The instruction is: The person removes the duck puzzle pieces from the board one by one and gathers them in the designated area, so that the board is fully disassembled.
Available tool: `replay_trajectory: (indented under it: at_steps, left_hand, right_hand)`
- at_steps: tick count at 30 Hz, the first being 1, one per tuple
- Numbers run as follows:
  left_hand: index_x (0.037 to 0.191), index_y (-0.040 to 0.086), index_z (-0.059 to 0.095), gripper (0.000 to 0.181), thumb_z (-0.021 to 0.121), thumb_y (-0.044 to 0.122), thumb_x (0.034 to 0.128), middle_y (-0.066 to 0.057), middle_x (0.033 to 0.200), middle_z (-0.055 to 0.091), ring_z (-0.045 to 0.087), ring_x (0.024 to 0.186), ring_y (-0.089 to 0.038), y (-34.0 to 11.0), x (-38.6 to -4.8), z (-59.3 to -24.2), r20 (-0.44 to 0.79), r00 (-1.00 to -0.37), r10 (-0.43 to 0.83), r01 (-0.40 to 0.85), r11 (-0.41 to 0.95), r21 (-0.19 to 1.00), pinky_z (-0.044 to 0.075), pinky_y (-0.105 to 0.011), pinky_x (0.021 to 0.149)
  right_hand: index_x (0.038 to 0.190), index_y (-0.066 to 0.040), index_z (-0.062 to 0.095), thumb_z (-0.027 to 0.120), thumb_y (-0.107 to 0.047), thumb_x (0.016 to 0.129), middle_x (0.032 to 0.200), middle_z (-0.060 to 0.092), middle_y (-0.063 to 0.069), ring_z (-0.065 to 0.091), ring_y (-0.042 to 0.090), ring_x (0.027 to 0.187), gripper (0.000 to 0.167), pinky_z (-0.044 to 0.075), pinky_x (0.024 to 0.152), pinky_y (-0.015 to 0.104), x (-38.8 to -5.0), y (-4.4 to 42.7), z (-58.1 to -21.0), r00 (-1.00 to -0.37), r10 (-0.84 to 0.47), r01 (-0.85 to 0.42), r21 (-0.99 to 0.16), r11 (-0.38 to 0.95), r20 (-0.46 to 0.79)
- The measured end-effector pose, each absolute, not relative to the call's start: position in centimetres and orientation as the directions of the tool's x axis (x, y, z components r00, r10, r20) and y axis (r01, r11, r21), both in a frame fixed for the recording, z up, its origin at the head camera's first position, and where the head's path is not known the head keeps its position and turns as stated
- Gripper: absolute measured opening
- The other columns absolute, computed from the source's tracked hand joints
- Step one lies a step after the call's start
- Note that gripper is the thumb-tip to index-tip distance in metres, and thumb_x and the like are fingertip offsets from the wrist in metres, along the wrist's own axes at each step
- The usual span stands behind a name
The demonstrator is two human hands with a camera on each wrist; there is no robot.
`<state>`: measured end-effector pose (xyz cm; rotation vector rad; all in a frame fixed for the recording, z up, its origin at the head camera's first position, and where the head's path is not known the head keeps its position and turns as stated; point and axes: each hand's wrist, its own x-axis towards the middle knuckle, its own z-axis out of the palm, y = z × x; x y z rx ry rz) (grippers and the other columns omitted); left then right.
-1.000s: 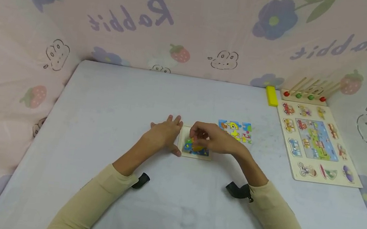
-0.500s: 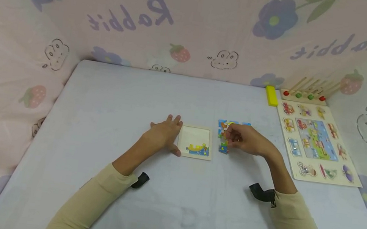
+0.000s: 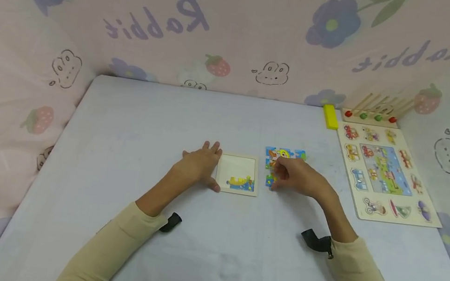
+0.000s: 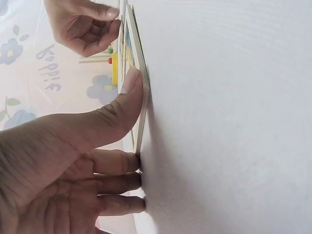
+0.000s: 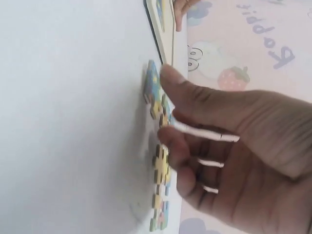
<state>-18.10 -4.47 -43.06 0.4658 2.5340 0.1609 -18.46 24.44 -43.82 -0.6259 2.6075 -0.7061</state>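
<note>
My left hand (image 3: 196, 165) lies at the left side of a small square wooden puzzle tray (image 3: 235, 164), its fingers spread and its thumb against the tray's edge. Yellow and blue puzzle pieces (image 3: 243, 183) sit along the tray's lower right. To the right of the tray, my right hand (image 3: 301, 175) is over a group of loose jigsaw pieces (image 3: 284, 153), which it partly hides. Its thumb is beside a blue and green puzzle piece (image 5: 152, 85) at the near end of that group; in the right wrist view a gap shows between thumb and index finger.
A large wooden picture board (image 3: 351, 203) with knobless shapes lies at the right of the white table (image 3: 148, 117). Behind it stand a rack of pegs (image 3: 371, 117) with red and green beads and a yellow block (image 3: 331, 117). A patterned curtain surrounds the table.
My right hand has moved right from over the tray with a puzzle piece, which is now down beside the loose pieces. The left hand has stayed at the tray.
</note>
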Motion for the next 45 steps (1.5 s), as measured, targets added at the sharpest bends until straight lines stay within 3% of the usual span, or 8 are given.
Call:
replay_trajectory:
  at_steps: [5, 19, 38, 41, 45]
  left_hand:
    - [0.166, 0.006, 0.023, 0.116, 0.089, 0.046, 0.0798, -0.012, 0.177, 0.009, 0.012, 0.165, -0.036, -4.5, -18.0, -43.1, -0.493, -0.792, 0.359, 0.297, 0.933, 0.203, 0.033, -0.077, 0.115]
    - [0.166, 0.006, 0.024, 0.115, 0.09, 0.045, 0.0799, -0.012, 0.177, 0.011, 0.013, 0.165, -0.036, -4.5, -17.9, -43.1, -0.489, -0.795, 0.359, 0.3, 0.933, 0.197, 0.034, -0.077, 0.114]
    - [0.166, 0.006, 0.024, 0.115, 0.089, 0.046, 0.0806, -0.012, 0.177, 0.01, 0.012, 0.165, -0.036, -4.4, -17.9, -42.9, -0.49, -0.792, 0.364, 0.303, 0.931, 0.202, 0.034, -0.077, 0.115]
    - [0.166, 0.006, 0.023, 0.115, 0.088, 0.046, 0.0809, -0.012, 0.177, 0.009, 0.012, 0.165, -0.036, -4.4, -17.9, -42.9, -0.495, -0.789, 0.364, 0.306, 0.932, 0.197, 0.035, -0.077, 0.115]
    - [0.166, 0.006, 0.024, 0.114, 0.088, 0.047, 0.0812, -0.012, 0.177, 0.009, 0.012, 0.165, -0.036, -4.6, -17.9, -42.9, -0.499, -0.787, 0.364, 0.305, 0.932, 0.197, 0.035, -0.077, 0.114]
  right_hand:
    - [0.094, -0.003, 0.067, 0.092, -0.015, 0.079, 0.075, 0.058, 0.003, 0.052, 0.015, 0.072, 0.031, 0.043, 0.066, 0.028, -17.9, 23.8, -44.0, -0.859, -0.441, -0.287, -0.471, 0.834, -0.258]
    - [0.098, 0.0, 0.071, 0.089, -0.008, 0.08, 0.083, 0.067, 0.006, 0.055, 0.015, 0.074, 0.027, 0.048, 0.069, 0.028, -18.5, 23.6, -44.5, -0.849, -0.487, -0.336, -0.504, 0.796, -0.204]
    - [0.102, -0.002, 0.068, 0.083, -0.009, 0.088, 0.081, 0.059, 0.003, 0.052, 0.016, 0.077, 0.021, 0.043, 0.07, 0.028, -18.0, 21.3, -43.0, -0.834, -0.521, -0.378, -0.504, 0.777, -0.178]
    - [0.107, -0.001, 0.07, 0.077, -0.003, 0.092, 0.083, 0.061, 0.004, 0.053, 0.016, 0.08, 0.017, 0.046, 0.073, 0.031, -17.9, 20.7, -42.8, -0.816, -0.557, -0.417, -0.506, 0.755, -0.158]
    - [0.116, -0.001, 0.072, 0.071, 0.002, 0.095, 0.094, 0.068, 0.006, 0.058, 0.018, 0.088, 0.021, 0.053, 0.091, 0.041, -17.4, 19.5, -43.1, -0.769, -0.626, -0.491, -0.507, 0.708, -0.129]
